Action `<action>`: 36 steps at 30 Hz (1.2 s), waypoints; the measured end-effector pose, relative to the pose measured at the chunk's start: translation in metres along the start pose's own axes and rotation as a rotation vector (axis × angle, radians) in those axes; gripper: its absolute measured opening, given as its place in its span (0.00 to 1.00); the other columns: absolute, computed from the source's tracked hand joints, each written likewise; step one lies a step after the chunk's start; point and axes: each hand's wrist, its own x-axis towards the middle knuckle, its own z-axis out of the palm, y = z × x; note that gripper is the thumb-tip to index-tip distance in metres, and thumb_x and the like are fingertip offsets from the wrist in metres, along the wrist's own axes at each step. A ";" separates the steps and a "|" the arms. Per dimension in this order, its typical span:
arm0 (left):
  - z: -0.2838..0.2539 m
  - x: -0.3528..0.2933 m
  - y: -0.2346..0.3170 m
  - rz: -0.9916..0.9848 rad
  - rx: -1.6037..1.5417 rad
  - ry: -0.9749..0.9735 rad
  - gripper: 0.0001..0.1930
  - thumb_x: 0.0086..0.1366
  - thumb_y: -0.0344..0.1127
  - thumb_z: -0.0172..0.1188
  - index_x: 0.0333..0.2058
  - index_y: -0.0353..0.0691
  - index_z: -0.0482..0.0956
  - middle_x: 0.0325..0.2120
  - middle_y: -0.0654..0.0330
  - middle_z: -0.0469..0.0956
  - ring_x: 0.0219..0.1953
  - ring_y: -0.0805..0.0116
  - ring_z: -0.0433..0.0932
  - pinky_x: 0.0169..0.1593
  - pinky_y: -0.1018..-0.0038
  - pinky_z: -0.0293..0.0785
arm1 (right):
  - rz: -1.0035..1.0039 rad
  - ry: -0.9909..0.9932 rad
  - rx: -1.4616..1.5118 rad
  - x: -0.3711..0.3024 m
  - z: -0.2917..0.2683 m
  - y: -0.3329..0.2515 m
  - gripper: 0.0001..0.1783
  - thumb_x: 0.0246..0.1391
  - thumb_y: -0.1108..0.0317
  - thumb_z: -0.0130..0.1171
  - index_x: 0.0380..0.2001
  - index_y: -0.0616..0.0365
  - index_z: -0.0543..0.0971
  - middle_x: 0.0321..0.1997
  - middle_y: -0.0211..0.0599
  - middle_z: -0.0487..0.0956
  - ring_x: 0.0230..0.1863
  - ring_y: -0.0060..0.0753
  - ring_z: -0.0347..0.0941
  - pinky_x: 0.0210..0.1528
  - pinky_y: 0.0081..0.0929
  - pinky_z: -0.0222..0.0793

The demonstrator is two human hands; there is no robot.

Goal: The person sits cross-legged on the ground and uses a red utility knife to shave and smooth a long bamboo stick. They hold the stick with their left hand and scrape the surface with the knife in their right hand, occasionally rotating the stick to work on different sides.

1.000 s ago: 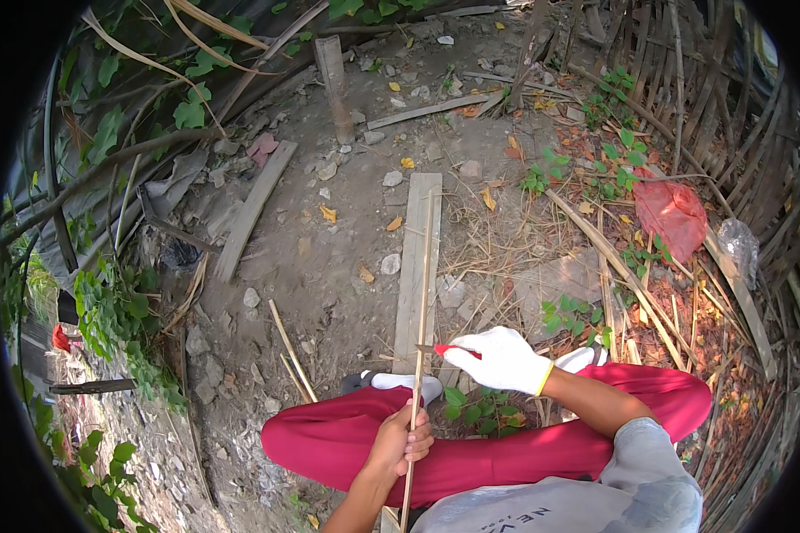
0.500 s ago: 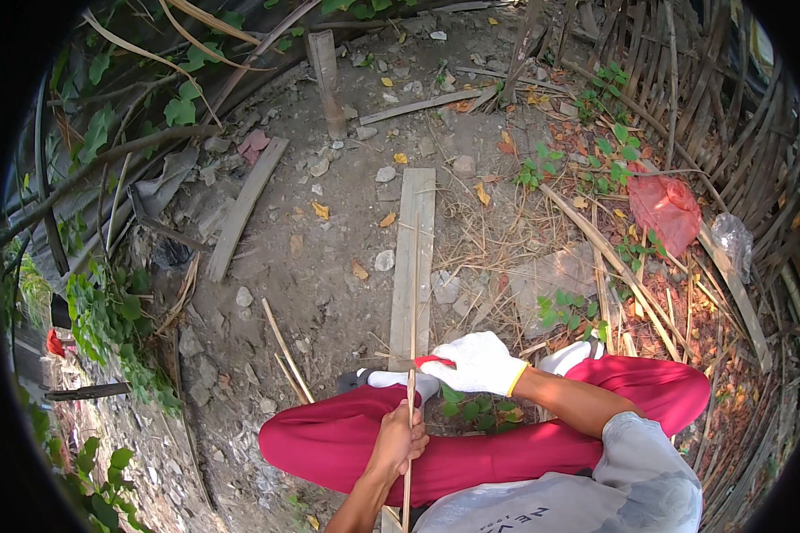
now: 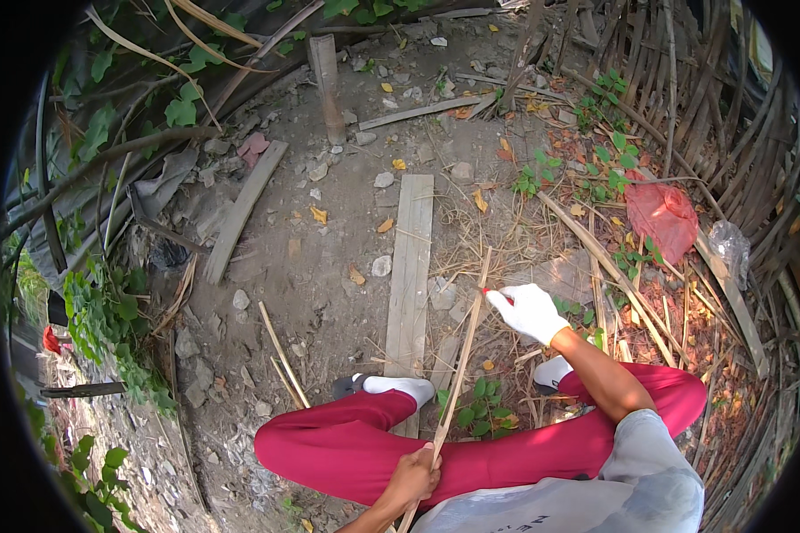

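Around the strip, the left hand curls.

Outdoors from where I'm standing, prob. a yard: bare dirt ground w/ stones + dry leaves, stick fence along its R edge, leafy vines at its L edge, grey plank mid-ground, red plastic bag nr fence.

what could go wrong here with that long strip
The bare left hand grips the pale strip nearer the body, so a rough edge might leave a splinter.

The gloved right hand holds a small red tool close to the strip's far part; if it has a sharp edge, a slip toward the body could reach those bare fingers.

The strip crosses in front of the red trousers, so a longer slip might catch the cloth.
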 end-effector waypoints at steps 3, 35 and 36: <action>0.001 0.011 0.007 0.155 -0.034 0.079 0.23 0.81 0.55 0.42 0.32 0.44 0.69 0.17 0.69 0.63 0.14 0.80 0.56 0.15 0.77 0.51 | -0.155 -0.182 0.032 -0.054 -0.011 -0.068 0.30 0.67 0.37 0.46 0.34 0.48 0.87 0.27 0.48 0.83 0.34 0.59 0.81 0.39 0.50 0.76; -0.016 0.052 0.006 0.510 0.189 0.416 0.26 0.81 0.48 0.40 0.28 0.35 0.73 0.14 0.62 0.70 0.14 0.72 0.69 0.19 0.69 0.65 | -0.377 -0.152 -0.061 -0.059 0.055 -0.099 0.27 0.64 0.37 0.52 0.32 0.47 0.84 0.25 0.44 0.83 0.29 0.52 0.82 0.31 0.46 0.76; -0.014 0.047 0.009 0.491 0.193 0.420 0.26 0.81 0.48 0.40 0.28 0.35 0.74 0.15 0.61 0.71 0.15 0.71 0.70 0.20 0.68 0.66 | -0.362 -0.099 -0.053 -0.057 0.057 -0.097 0.27 0.64 0.37 0.52 0.32 0.48 0.84 0.26 0.45 0.83 0.29 0.53 0.82 0.32 0.46 0.76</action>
